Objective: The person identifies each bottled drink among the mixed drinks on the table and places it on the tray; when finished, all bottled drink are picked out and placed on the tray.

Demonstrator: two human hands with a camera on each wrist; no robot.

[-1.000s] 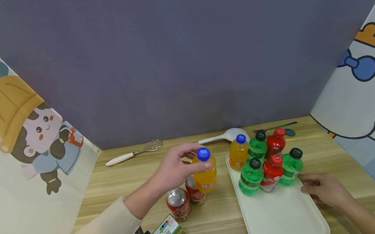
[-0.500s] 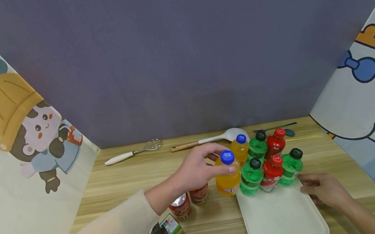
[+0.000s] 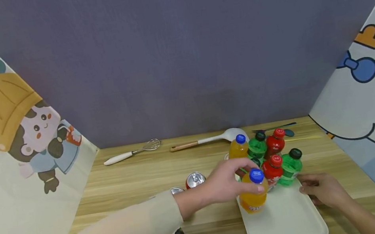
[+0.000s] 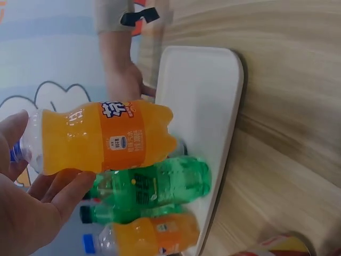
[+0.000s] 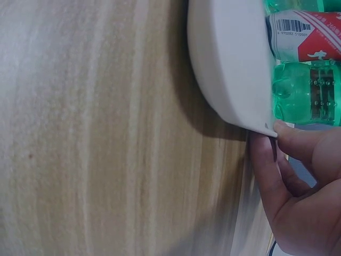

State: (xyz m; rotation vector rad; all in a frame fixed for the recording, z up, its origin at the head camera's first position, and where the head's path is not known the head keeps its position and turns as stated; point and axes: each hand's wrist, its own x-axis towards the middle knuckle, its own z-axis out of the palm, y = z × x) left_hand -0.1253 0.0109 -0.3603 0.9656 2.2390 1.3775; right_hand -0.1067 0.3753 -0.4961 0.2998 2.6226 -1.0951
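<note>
My left hand [image 3: 226,185] grips the orange bottle [image 3: 252,195] over the tray [image 3: 288,222]; nudging the green bottle [image 4: 154,186] at 12 o'clock could topple it.

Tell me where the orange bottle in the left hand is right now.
In the head view the orange bottle is gripped by the left hand over the white tray's left edge, just in front of the green and red bottles.

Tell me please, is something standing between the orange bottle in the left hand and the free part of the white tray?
Nothing visible does. The left hand holds the orange bottle over the tray's bare near part; the other bottles stand behind it, at the far end.
</note>
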